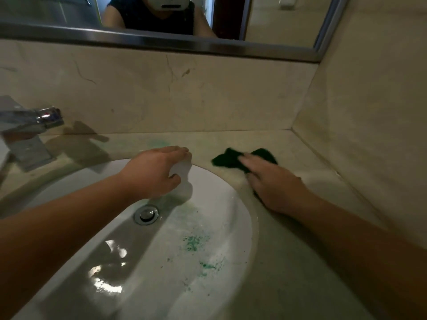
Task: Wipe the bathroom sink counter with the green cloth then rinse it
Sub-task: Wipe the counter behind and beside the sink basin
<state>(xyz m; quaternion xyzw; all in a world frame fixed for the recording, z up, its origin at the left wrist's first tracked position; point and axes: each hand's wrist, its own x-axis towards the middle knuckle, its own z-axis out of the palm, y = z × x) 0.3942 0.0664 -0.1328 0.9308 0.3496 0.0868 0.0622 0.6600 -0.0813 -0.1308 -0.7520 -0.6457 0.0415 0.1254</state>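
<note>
A dark green cloth [227, 159] lies on the beige marble counter [307, 181] to the right of the white sink basin [208, 227]. My right hand [275, 183] presses flat on the cloth, its fingers blurred; part of the cloth is hidden under the palm. My left hand [157, 172] rests on the basin's far rim with fingers bent, holding nothing. Green specks and smears dot the inside of the basin, and a faint green smear [158, 142] marks the counter behind my left hand.
A chrome faucet [30, 125] stands at the left behind the basin. The chrome drain [146, 214] sits in the basin's middle. A marble backsplash, a mirror [161, 17] above it and a side wall [369, 112] on the right enclose the counter.
</note>
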